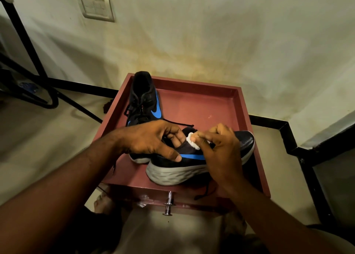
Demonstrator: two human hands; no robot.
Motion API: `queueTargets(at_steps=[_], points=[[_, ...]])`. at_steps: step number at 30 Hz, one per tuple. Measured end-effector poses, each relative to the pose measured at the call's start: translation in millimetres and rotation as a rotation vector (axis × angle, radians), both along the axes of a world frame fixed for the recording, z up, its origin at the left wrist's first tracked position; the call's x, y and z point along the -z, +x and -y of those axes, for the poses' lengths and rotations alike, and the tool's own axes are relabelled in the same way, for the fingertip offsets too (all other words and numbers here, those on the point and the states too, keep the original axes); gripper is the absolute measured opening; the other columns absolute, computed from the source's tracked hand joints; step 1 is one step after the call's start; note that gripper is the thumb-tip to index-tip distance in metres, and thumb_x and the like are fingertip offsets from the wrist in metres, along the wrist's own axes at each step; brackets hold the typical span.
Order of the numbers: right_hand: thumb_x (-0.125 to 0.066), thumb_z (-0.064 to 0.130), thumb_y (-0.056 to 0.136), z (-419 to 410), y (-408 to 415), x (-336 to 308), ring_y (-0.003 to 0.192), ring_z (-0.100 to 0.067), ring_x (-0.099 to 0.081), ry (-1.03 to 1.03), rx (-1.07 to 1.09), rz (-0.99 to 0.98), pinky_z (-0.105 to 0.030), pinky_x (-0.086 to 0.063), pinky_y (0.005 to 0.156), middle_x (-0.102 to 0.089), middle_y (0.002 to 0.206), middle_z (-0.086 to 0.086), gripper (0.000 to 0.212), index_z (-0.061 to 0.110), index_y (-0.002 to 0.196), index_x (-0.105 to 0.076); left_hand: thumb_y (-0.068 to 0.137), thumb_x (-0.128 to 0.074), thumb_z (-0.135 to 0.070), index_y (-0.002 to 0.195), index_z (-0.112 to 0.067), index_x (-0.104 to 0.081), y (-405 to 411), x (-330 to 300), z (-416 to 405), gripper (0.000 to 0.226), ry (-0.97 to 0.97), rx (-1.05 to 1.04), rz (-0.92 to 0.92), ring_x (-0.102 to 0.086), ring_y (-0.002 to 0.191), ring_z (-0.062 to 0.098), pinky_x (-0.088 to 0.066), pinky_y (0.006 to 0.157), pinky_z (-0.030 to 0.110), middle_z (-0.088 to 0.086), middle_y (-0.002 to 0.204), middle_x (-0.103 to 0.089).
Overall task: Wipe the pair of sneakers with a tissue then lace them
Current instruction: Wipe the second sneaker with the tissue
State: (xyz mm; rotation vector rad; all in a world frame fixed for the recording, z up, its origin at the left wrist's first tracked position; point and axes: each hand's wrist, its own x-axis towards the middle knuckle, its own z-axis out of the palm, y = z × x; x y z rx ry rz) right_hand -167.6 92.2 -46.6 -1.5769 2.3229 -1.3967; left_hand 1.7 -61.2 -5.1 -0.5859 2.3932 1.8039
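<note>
Far left: black metal frame legs (23,33) on pale floor (38,138). Upper left: cream wall switch plate (97,8) on stained cream wall (230,42), black skirting (269,122) at its foot. Centre: red-brown wooden tray-top cabinet (211,104), chrome drawer handle (168,203) in front. On it, left: black sneaker with blue swoosh (146,98), loosely laced. Left hand (151,138) grips second black sneaker, grey-soled (184,169), fingers curled into its opening. Right hand (219,146) pinches white tissue wad (192,140) against that sneaker's collar.
</note>
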Motion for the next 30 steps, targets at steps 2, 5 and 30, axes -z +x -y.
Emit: queueTargets(at_steps=[2, 5, 30], points=[[-0.084, 0.024, 0.085, -8, 9, -4, 0.08, -0.02, -0.053, -0.043, -0.176, 0.083, -0.039, -0.049, 0.067, -0.052, 0.077, 0.006, 0.009, 0.025, 0.094, -0.083, 0.083, -0.086, -0.005, 0.115, -0.014, -0.071, 1, 0, -1, 0.036, 0.024, 0.027, -0.021, -0.072, 0.098, 0.017, -0.058, 0.089, 0.032, 0.0, 0.104, -0.074], [-0.08, 0.029, 0.087, -12, 15, -7, 0.081, -0.018, -0.049, -0.033, -0.333, 0.071, -0.033, -0.044, 0.067, -0.051, 0.077, 0.009, 0.011, 0.029, 0.098, -0.082, 0.085, -0.084, -0.003, 0.118, -0.011, -0.071, 0, -1, 0, 0.037, 0.027, 0.052, -0.024, -0.073, 0.106, 0.026, -0.058, 0.098, 0.038, 0.007, 0.112, -0.076], [-0.078, 0.02, 0.09, 0, -52, -37, 0.088, -0.009, -0.075, -0.46, 0.308, 0.949, -0.027, -0.057, 0.088, -0.079, 0.099, 0.001, 0.011, 0.022, 0.101, -0.079, 0.079, -0.088, -0.002, 0.117, -0.017, -0.073, 4, -3, -1, 0.043, 0.082, -0.031, -0.015, -0.068, 0.095, 0.011, -0.054, 0.084, 0.022, -0.006, 0.097, -0.069]])
